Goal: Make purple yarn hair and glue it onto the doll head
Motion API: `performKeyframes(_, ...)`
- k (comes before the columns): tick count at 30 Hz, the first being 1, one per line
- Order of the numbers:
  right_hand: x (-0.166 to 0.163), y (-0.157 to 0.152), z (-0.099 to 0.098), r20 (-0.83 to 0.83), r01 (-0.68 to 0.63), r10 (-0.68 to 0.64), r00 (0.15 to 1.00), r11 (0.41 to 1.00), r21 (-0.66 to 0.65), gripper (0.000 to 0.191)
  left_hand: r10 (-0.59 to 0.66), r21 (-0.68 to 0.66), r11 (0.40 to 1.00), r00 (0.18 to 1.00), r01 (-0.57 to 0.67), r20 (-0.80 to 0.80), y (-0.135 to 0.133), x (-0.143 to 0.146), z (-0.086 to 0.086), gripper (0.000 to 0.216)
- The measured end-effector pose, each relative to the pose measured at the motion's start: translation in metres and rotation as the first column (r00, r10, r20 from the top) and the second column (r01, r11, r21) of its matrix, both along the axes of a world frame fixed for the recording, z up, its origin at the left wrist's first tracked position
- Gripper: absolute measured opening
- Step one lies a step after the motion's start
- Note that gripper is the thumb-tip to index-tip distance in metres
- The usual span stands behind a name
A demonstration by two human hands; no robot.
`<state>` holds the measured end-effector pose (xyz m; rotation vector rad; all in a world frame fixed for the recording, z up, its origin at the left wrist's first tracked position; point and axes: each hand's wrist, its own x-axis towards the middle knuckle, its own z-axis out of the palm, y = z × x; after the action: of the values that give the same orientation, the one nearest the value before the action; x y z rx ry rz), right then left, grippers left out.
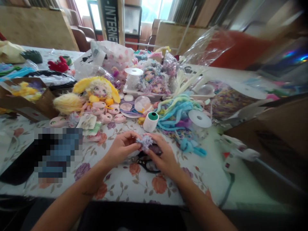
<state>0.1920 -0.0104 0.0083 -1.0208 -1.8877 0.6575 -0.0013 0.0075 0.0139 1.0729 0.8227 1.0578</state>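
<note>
One pale lilac tuft point(145, 143) lay between left hand point(120, 149) and right hand point(166, 158). Both were nearly closed, fingertips pinching it from opposite sides.

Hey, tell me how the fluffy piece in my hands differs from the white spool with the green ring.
The fluffy piece is held between your left hand and right hand; the white spool sits unheld just beyond them.
The fluffy piece is fuzzy and ragged; the white spool has a smooth, rounded outline.
The fluffy piece is pale lavender-grey; the white spool is white with a green ring on top.
Both are light-coloured.
</note>
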Motion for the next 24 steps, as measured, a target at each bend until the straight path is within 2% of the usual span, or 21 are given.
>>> performKeyframes(2,-0.004,0.000,-0.001,0.008,-0.036,0.036,0.999,0.998,-0.051,0.025,-0.021,-0.005,1.000,1.000,0.021,0.009,-0.001,0.000,-0.001,0.016)
performKeyframes(5,-0.006,0.001,-0.002,0.004,0.009,-0.009,1.000,0.997,-0.081,0.013,0.000,-0.029,1.000,1.000,0.000,-0.007,0.000,-0.002,-0.003,0.018)
performKeyframes(8,-0.005,0.003,-0.003,-0.009,0.061,-0.062,0.998,0.994,-0.093,0.012,0.086,-0.018,0.996,0.996,-0.087,-0.029,0.003,-0.005,-0.003,0.018)
performKeyframes(13,-0.005,0.005,-0.008,0.000,0.080,-0.081,0.997,0.989,-0.123,0.012,0.211,-0.003,0.977,0.977,-0.211,0.039,0.006,-0.009,0.004,0.015)
performKeyframes(15,-0.005,0.006,-0.008,-0.004,0.080,-0.081,0.997,0.989,-0.121,0.012,0.183,0.012,0.983,0.983,-0.183,0.001,0.005,-0.010,0.006,0.018)
performKeyframes(18,-0.006,0.006,-0.008,0.002,0.062,-0.062,0.998,0.994,-0.090,0.012,0.050,0.050,0.998,0.993,-0.045,-0.106,0.003,-0.009,0.007,0.026)
performKeyframes(20,-0.006,0.005,-0.008,0.021,0.038,-0.037,0.999,0.997,-0.063,0.013,-0.010,0.061,0.998,0.991,0.018,-0.134,0.002,-0.008,0.006,0.021)
performKeyframes(22,-0.006,0.005,-0.008,0.040,0.037,-0.035,0.999,0.998,-0.046,0.013,0.005,0.043,0.999,0.991,0.001,-0.133,0.003,-0.008,0.005,0.013)
performKeyframes(24,-0.007,0.005,-0.008,0.053,0.064,-0.061,0.997,0.997,-0.049,0.013,0.072,0.002,0.997,0.992,-0.072,-0.104,0.005,-0.009,0.003,0.012)
